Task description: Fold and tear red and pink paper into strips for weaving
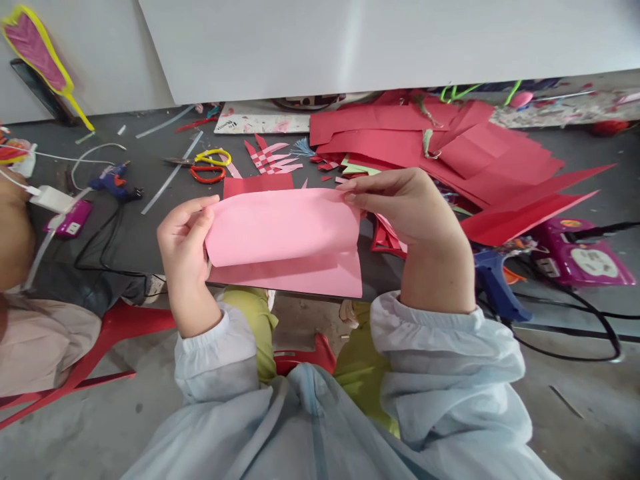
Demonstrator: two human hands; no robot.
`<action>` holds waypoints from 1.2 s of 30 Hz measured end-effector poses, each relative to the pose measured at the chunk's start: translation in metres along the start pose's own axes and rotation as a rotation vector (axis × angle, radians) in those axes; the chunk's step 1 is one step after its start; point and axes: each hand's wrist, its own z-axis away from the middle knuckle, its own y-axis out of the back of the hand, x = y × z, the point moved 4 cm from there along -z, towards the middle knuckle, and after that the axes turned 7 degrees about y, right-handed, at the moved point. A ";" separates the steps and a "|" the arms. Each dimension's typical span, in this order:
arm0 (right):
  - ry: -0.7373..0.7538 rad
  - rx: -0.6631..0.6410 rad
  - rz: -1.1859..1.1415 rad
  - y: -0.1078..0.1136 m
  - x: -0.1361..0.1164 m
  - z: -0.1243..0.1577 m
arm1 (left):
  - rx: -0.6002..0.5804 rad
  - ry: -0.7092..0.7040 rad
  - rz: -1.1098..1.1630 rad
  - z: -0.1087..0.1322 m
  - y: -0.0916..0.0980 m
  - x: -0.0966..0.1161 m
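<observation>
A pink sheet of paper [285,227] is stretched between my two hands over the front edge of the dark table, its upper part curving over the lower part. My left hand [187,253] pinches its left side between thumb and fingers. At the top right corner, my right hand [415,213] pinches the sheet the same way. Just behind the sheet lies a red paper piece [257,183], partly covered by it. A woven red and pink paper piece [273,159] rests farther back.
Scissors [210,163] lie open at the back left, near a blue glue gun [114,180]. Red sheets [370,143] are piled at the back right. A second blue glue gun [500,283] and purple box [583,257] sit right. Another person's arm [14,227] shows far left.
</observation>
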 end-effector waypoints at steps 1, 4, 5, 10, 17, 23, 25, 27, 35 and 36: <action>-0.013 -0.004 0.001 0.000 0.000 0.000 | 0.019 -0.016 0.010 0.001 -0.001 0.001; -0.058 -0.013 0.029 0.002 0.001 0.000 | 0.036 -0.067 0.003 0.002 -0.002 0.001; -0.076 -0.020 0.046 0.002 0.001 0.000 | 0.034 -0.083 -0.011 0.002 -0.002 0.001; -0.143 -0.033 0.329 0.005 -0.011 0.006 | 0.028 -0.260 -0.193 0.008 -0.005 0.010; 0.178 0.095 0.621 -0.008 -0.046 0.015 | -0.168 -0.435 -0.280 0.022 -0.021 0.027; 0.205 -0.158 0.607 -0.049 -0.046 0.019 | -0.262 -0.479 -0.209 0.026 -0.025 0.030; 0.177 -0.207 0.592 -0.057 -0.044 0.021 | -0.266 -0.506 -0.194 0.027 -0.025 0.032; 0.154 -0.245 0.567 -0.062 -0.042 0.022 | -0.270 -0.532 -0.188 0.028 -0.025 0.033; 0.008 -0.345 0.418 -0.063 -0.037 0.020 | -0.267 -0.581 -0.210 0.030 -0.025 0.036; -0.011 -0.353 0.412 -0.063 -0.037 0.020 | -0.269 -0.583 -0.212 0.030 -0.025 0.036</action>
